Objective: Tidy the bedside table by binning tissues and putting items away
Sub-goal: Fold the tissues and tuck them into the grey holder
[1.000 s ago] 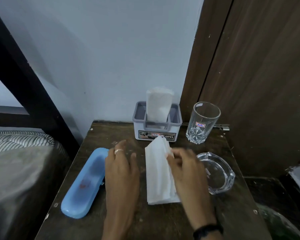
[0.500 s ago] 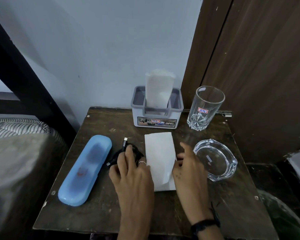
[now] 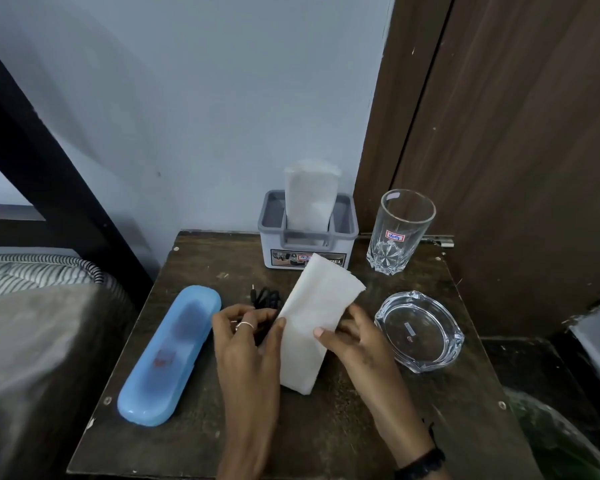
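Since the earlier frame, both hands have lifted the folded white tissue [image 3: 312,323] off the counter [image 3: 194,441]; it now tilts, upper end toward the tissue box [image 3: 307,237]. Left hand [image 3: 248,344]: thumb pressed to the tissue's left edge, other fingers [image 3: 229,315] curled over a black cable [image 3: 265,301], grip on the cable unclear. Right hand [image 3: 355,344]: thumb on the front face, fingers behind, pinching the tissue. Blue oblong case [image 3: 168,355] lies left of the tissue, apart from it. Glass ashtray [image 3: 420,329] sits just right of it. Drinking glass [image 3: 400,230] stands behind the ashtray, beside the tissue box.
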A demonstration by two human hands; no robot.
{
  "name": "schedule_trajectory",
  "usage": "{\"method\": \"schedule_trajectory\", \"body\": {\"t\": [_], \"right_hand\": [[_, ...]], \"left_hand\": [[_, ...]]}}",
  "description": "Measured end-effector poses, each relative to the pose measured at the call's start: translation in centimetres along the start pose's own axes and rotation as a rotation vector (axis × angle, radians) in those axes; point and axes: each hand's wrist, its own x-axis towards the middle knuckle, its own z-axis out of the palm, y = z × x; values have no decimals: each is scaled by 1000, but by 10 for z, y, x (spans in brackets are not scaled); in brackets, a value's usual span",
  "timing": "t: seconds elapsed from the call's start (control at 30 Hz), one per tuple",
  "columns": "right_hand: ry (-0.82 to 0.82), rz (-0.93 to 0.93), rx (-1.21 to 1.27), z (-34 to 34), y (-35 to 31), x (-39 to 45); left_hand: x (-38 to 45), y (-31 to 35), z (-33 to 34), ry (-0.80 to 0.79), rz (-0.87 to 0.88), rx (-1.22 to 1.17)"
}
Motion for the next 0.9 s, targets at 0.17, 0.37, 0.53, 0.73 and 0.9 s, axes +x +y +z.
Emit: {"method": "schedule_trajectory", "body": {"t": [0.17,0.37,0.53,0.73,0.9], "right_hand": [[-90,67,75,1,3,0],[58,-66,66,-3,3,3],[106,-178,108,-4,-2,1],[178,-322,46,-5,-15,16],[200,-508,-173,-8,-47,50]], "left_hand": [[2,4,-5,-79,-152,-112],[6,1,-4,-75,-48,-18],[3,0,-5,-161,63,93],[20,16,-4,-109,60,-21],[74,46,8,-19,197,17]]}}
